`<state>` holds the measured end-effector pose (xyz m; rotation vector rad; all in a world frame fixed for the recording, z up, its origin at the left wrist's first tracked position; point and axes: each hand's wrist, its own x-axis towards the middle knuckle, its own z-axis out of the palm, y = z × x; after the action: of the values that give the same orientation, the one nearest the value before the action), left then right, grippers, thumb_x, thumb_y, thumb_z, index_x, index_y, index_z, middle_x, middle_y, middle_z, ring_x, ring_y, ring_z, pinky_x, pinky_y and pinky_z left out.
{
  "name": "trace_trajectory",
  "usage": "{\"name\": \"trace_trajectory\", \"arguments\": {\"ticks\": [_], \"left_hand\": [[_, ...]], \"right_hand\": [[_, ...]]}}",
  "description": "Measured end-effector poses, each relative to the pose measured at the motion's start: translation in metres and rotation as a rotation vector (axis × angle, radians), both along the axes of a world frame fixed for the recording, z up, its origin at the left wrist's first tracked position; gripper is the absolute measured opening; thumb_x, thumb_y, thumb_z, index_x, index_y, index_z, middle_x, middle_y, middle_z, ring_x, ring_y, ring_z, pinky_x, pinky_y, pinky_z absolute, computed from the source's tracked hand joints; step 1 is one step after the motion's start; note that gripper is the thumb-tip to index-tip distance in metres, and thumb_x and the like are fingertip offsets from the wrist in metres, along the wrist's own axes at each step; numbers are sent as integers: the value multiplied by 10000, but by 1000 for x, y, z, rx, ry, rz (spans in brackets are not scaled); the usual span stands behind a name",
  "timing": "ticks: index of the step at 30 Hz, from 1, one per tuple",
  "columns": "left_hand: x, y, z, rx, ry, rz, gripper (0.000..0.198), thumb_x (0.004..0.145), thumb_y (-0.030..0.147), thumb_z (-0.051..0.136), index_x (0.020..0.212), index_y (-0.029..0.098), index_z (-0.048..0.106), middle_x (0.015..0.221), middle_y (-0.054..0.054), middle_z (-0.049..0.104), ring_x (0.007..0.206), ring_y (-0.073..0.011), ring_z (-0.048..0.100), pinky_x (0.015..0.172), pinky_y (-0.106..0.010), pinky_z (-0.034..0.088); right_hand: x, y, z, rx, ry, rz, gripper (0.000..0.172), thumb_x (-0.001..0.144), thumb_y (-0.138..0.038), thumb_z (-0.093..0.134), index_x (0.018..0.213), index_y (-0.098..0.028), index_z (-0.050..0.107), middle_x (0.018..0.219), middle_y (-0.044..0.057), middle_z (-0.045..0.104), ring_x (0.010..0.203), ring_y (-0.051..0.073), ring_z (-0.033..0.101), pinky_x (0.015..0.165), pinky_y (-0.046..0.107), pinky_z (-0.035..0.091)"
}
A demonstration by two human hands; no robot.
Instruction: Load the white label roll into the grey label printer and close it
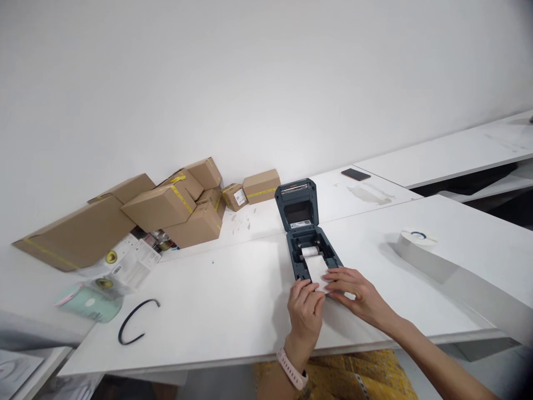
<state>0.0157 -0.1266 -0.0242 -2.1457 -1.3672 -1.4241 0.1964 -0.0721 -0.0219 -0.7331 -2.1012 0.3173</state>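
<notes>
1. My left hand [305, 306] pinches the near end of the label strip [316, 268].
2. The printer [300, 222] sits mid-tabletop [233, 300] with the roll seated, the strip drawn forward and the lid still up.
3. My right hand [353, 291] lies unclenched, fingers flat on the strip.

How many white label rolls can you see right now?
2. One roll sits in the open printer, its strip touched by the left hand and right hand; the other roll lies on the table to the right. The cardboard boxes could hide more.

The head camera looks forward and down across the white table [208, 311], fingers [307, 290] close below centre, wall [266, 83] beyond them.
</notes>
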Motion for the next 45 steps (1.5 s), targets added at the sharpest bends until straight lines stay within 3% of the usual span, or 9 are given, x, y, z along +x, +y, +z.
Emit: {"name": "trace_trajectory", "arguments": {"ticks": [12,16,21,24,28,32,35,38,45], "left_hand": [[6,-1,0,-91,-2,-33,211,887,102,552,1036,208,657,985,-59,731,965,-194,665,921,-397,549],[7,1,-1,-47,8,-1,191,884,89,550,949,210,683,933,-57,733,939,-196,667,871,-381,564],[8,1,-3,-35,25,15,209,888,77,538,874,217,692,911,-58,728,935,-199,667,854,-388,572],[10,0,-1,-35,30,23,202,881,75,552,861,223,688,892,-54,725,916,-201,668,847,-396,575],[12,-2,2,-27,28,35,216,876,62,545,855,227,683,876,-53,721,894,-202,667,821,-391,581],[11,-1,-1,-5,37,28,232,877,61,521,896,228,680,904,-63,718,907,-209,663,831,-399,577],[10,0,-2,2,40,16,221,873,62,528,903,225,675,907,-65,712,915,-208,655,837,-393,574],[11,0,-2,9,49,40,228,869,51,535,886,228,678,888,-62,699,896,-203,647,825,-378,572],[15,-6,-5,45,74,162,217,815,30,620,862,228,694,800,-55,643,844,-202,604,830,-373,530]], "right_hand": [[-1,-1,-6,-6,28,-11,139,904,-269,585,949,-306,710,1083,40,743,1073,253,664,946,500,505],[2,-3,2,-80,19,13,134,897,-335,599,936,-309,725,1083,50,740,1059,266,667,927,496,519],[9,38,55,-170,215,-93,292,928,-454,517,1116,-299,679,1194,67,686,1139,250,619,986,435,502],[3,97,101,-148,270,-219,460,946,-541,423,1308,-293,560,1409,69,541,1336,264,452,1134,496,331],[-24,177,149,-460,319,-197,616,950,-614,306,1466,-282,365,1581,46,303,1456,247,251,1180,495,216],[-49,214,168,-600,362,-117,616,931,-640,294,1349,-245,517,1506,64,431,1395,283,362,1144,494,283],[-49,203,169,-569,366,-96,556,927,-606,338,1197,-215,626,1344,79,587,1254,281,505,1097,461,357],[-36,167,158,-502,364,-65,471,937,-549,371,1166,-233,634,1280,45,623,1202,251,530,1086,421,366],[-4,64,87,-328,265,-10,440,952,-478,443,1361,-318,478,1459,39,465,1348,251,415,1135,447,321]]}}
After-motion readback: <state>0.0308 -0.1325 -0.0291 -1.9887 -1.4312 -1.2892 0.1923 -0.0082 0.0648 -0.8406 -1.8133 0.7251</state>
